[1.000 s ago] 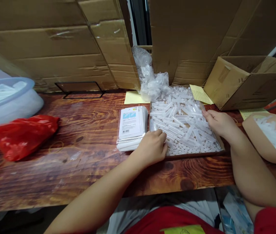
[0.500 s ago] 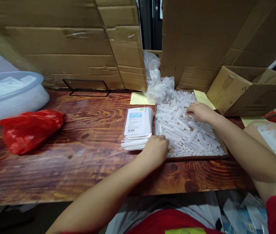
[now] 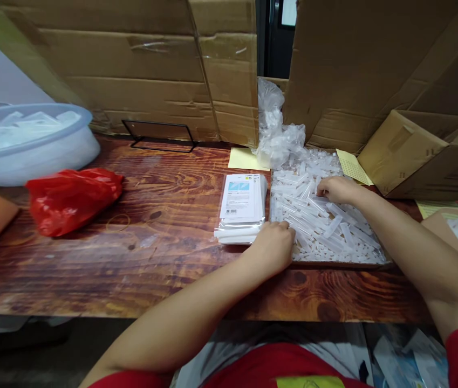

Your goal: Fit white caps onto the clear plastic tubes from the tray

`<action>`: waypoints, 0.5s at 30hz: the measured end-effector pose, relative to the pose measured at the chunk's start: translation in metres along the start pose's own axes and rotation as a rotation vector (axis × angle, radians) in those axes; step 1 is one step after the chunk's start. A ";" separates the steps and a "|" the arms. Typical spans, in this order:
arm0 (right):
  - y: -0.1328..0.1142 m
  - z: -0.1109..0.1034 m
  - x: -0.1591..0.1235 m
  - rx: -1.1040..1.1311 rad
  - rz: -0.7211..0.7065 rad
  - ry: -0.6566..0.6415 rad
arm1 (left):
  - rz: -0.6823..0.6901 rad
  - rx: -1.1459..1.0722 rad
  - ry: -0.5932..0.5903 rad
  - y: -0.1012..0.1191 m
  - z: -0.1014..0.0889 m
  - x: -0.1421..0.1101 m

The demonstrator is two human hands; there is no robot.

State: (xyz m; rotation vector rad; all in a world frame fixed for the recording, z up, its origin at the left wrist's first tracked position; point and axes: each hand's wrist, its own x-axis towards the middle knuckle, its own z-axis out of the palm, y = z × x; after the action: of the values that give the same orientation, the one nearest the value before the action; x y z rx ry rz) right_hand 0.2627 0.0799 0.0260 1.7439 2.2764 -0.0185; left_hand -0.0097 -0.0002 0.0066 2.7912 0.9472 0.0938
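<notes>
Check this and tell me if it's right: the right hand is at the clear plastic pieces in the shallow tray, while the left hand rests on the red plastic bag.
Not quite: the head view shows the left hand at the near left corner of the shallow tray, away from the red plastic bag. The right hand is indeed at the clear plastic pieces.

"What does the wood-grained table (image 3: 180, 269) carry on its left?"

"A pale blue tub (image 3: 34, 161), with a crumpled red plastic bag (image 3: 73, 203) in front and a thin looped band (image 3: 118, 230) near the bag. A black wire frame (image 3: 159, 147) stands toward the back."

"And farther right?"

"A stack of flat packets (image 3: 240, 207) lies just beside a shallow tray (image 3: 342, 265) full of translucent plastic pieces (image 3: 309, 218)."
</notes>
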 end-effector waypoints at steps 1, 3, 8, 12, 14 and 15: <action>0.001 -0.001 0.000 0.001 0.002 0.000 | 0.001 -0.002 -0.004 0.000 0.000 0.000; 0.003 -0.002 -0.001 0.002 0.010 -0.003 | 0.008 -0.002 -0.017 -0.001 -0.001 0.001; 0.008 0.000 -0.005 0.003 0.025 -0.036 | 0.025 0.014 -0.048 -0.001 -0.003 0.002; 0.010 0.005 -0.006 -0.006 0.036 -0.029 | 0.035 0.026 -0.029 -0.002 -0.001 0.002; 0.011 0.007 -0.005 -0.013 0.046 -0.014 | 0.043 0.038 -0.018 -0.002 0.000 0.001; 0.011 0.008 -0.004 -0.016 0.048 -0.008 | 0.047 0.042 -0.017 -0.002 0.000 0.001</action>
State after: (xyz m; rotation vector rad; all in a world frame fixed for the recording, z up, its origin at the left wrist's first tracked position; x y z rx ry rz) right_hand 0.2764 0.0774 0.0206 1.7865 2.2222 0.0024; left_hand -0.0098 0.0018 0.0064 2.8486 0.8898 0.0568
